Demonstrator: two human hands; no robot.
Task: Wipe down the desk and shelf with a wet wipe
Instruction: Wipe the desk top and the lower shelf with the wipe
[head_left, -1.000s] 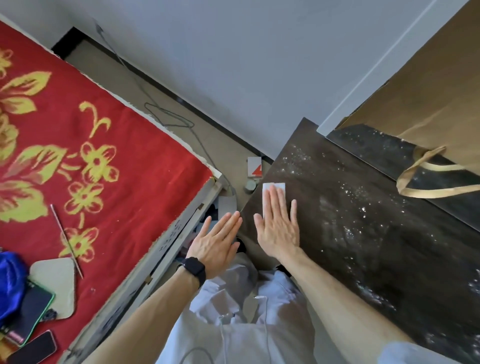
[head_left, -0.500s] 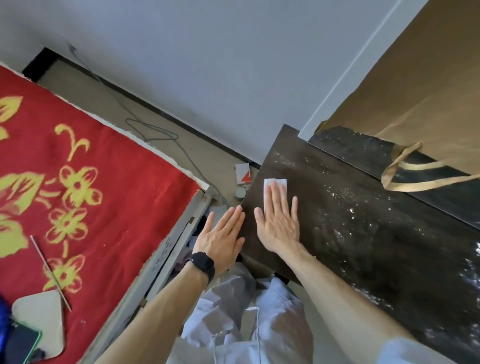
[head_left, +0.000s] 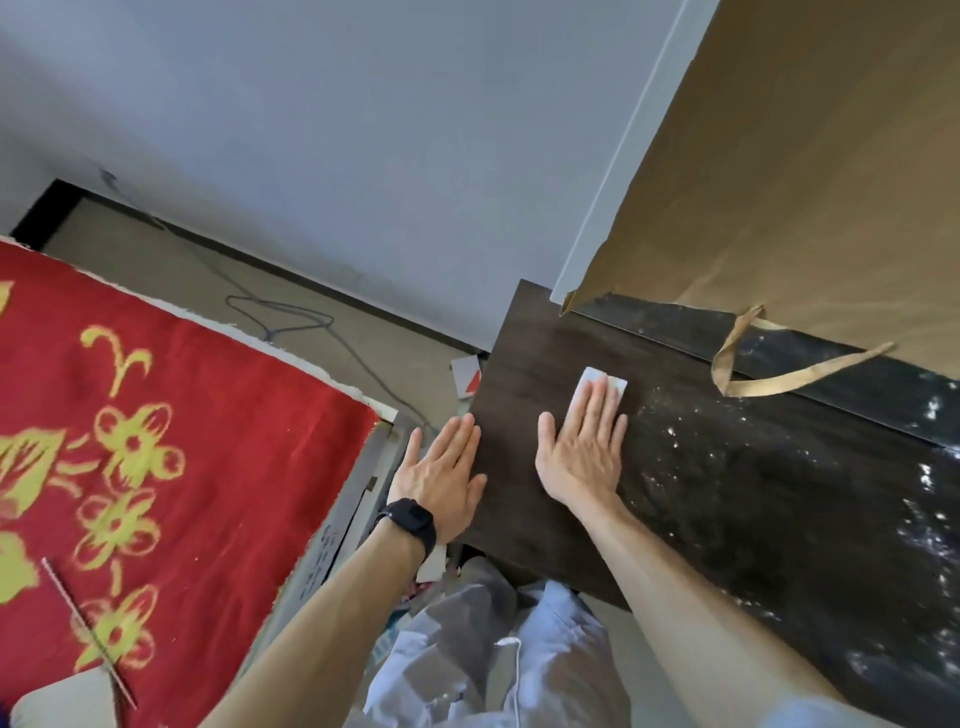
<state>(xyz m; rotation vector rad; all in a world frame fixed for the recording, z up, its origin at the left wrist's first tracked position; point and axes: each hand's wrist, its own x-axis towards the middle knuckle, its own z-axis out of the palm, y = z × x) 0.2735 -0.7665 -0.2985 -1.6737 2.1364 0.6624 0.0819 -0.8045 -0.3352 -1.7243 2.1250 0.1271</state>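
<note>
Since a second ago our right hand (head_left: 582, 457) has slid the wet wipe (head_left: 602, 382) away from the near-left edge of the tabletop (head_left: 519, 493) and further in toward the middle. The wood to the left of it now looks bare of the white specks (head_left: 779, 467) that dust the rest. The view has also swung right, so less of the bed shows.

The right hand lies flat, fingers straight and together, pressing the wipe under the fingertips. The wipe is a small white folded rectangle, its far end poking out beyond them. Our left hand (head_left: 441, 473) is open too, fingers straight, holding nothing, at the left edge of the tabletop. We cannot tell whether it touches the wood. A black watch (head_left: 410, 522) sits on that wrist.

We can read no writing. A small white card (head_left: 467, 376) on the floor shows a red triangle only, and marks on the grey bed frame (head_left: 332, 540) are too blurred.

The tabletop is dark, matt wood grain. Behind it runs a glossier black ledge (head_left: 831, 374), where a brown paper bag (head_left: 805, 182) stands with its flat handle (head_left: 769, 379) drooping. The bed carries a red blanket (head_left: 208, 441) with yellow flowers, and a grey cable (head_left: 291, 317) loops on the floor.
</note>
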